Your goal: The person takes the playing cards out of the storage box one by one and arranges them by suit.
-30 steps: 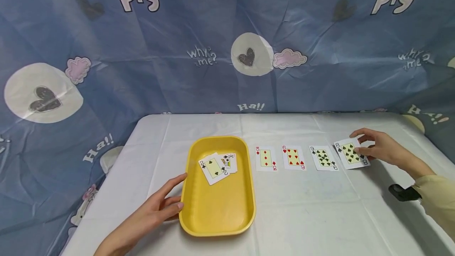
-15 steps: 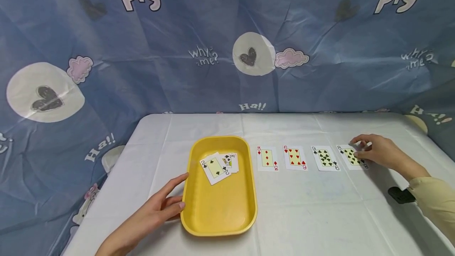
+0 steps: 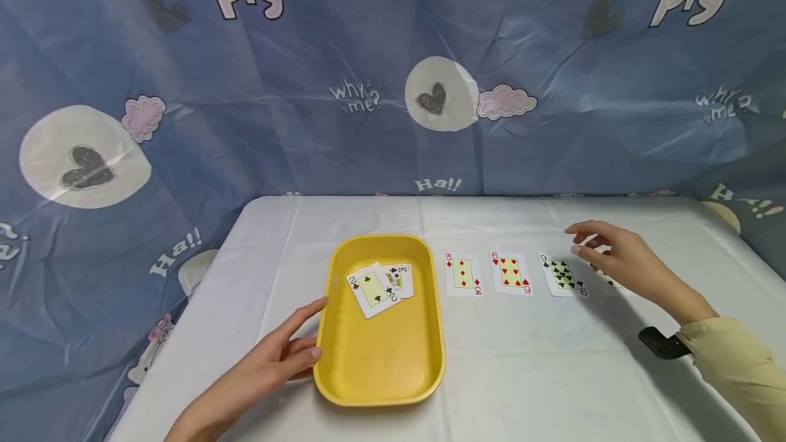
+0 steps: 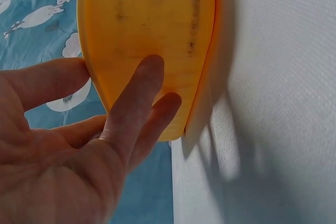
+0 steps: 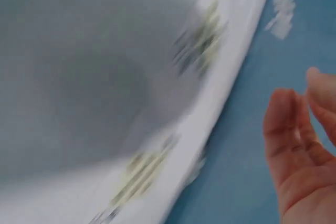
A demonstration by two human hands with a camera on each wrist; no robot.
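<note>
My left hand (image 3: 264, 374) touches the outer left wall of the yellow tray (image 3: 381, 387) with loosely spread fingers. In the left wrist view, fingertips (image 4: 152, 69) lie against that wall and another finger meets the rim. A two of clubs (image 3: 372, 292) overlaps a king of spades (image 3: 399, 280) inside the tray. Raised above the table, my right hand (image 3: 626, 261) holds nothing, its fingers slightly bent. Below it lies an eight card (image 3: 610, 283), mostly hidden by the hand and wrist. Just left of that is the nine of clubs (image 3: 561, 275).
A three of diamonds (image 3: 463, 274) and a six of hearts (image 3: 511, 274) continue the row right of the tray. All rest on a white-covered table (image 3: 522, 374), with a patterned blue cloth (image 3: 344, 149) behind. The right wrist view is blurred.
My right hand set the eight card down flat at the row's right end, let go, then lifted and moved left. My left hand stays at the tray.
</note>
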